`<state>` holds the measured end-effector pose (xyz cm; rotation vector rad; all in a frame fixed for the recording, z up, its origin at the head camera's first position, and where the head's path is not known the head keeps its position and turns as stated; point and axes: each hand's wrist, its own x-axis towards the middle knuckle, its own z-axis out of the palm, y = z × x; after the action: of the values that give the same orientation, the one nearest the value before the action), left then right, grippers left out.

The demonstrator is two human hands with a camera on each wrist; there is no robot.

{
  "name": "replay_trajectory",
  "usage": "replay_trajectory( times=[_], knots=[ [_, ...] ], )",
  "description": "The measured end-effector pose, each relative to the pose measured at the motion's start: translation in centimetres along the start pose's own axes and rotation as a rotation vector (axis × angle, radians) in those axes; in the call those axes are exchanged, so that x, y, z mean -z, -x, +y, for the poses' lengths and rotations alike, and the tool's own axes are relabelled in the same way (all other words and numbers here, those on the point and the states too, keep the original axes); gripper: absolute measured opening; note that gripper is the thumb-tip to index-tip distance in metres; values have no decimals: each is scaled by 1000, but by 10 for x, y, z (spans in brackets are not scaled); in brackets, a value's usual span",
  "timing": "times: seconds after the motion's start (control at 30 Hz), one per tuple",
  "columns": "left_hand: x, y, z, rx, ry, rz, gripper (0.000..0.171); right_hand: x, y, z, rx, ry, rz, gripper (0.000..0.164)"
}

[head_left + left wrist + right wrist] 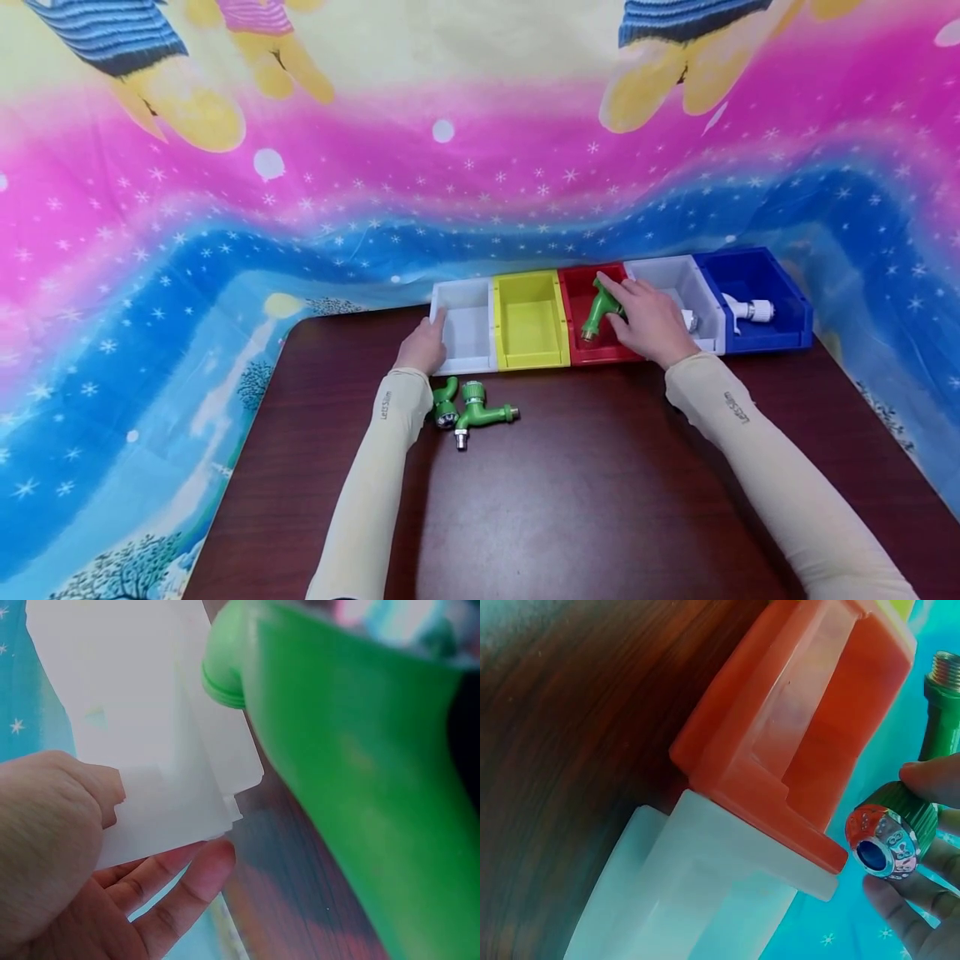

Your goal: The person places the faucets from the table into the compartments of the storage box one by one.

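Note:
My left hand (pixel 422 346) grips the outer side wall of the white bin (pixel 467 333) at the row's left end. In the left wrist view, its thumb lies inside the wall and its fingers outside. The right hand (pixel 648 321) holds a green tap (pixel 597 312) over the red bin (pixel 572 293). In the right wrist view, thumb and fingers are around the tap's ridged knob (pixel 900 817), and its threaded brass end (pixel 946 671) points up. Two more green taps lie on the table by the left wrist: one fully visible (pixel 476 410), one partly behind the sleeve (pixel 446 408).
A yellow bin (pixel 528 333) stands between the left white bin and the red one. Right of the red bin are a second white bin (pixel 663 268), with a white fitting (pixel 689 320) partly hidden by my hand, and a blue bin (pixel 765 279) holding a white tap (pixel 750 310). A printed cloth hangs behind.

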<state>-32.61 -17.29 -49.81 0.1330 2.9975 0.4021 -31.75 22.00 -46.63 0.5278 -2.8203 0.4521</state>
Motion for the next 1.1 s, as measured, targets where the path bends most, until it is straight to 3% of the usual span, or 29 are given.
replay_trajectory(
  times=[0.6, 0.83, 1.1],
  knots=[
    [-1, 0, -2, -3, -29, 4, 70, -16, -13, 4, 41, 112, -11, 75],
    [-2, 2, 2, -1, -6, -7, 70, -21, -12, 4, 26, 150, -53, 73],
    [-1, 2, 1, 3, -8, 5, 69, -26, -13, 4, 38, 106, -64, 75]
  ],
)
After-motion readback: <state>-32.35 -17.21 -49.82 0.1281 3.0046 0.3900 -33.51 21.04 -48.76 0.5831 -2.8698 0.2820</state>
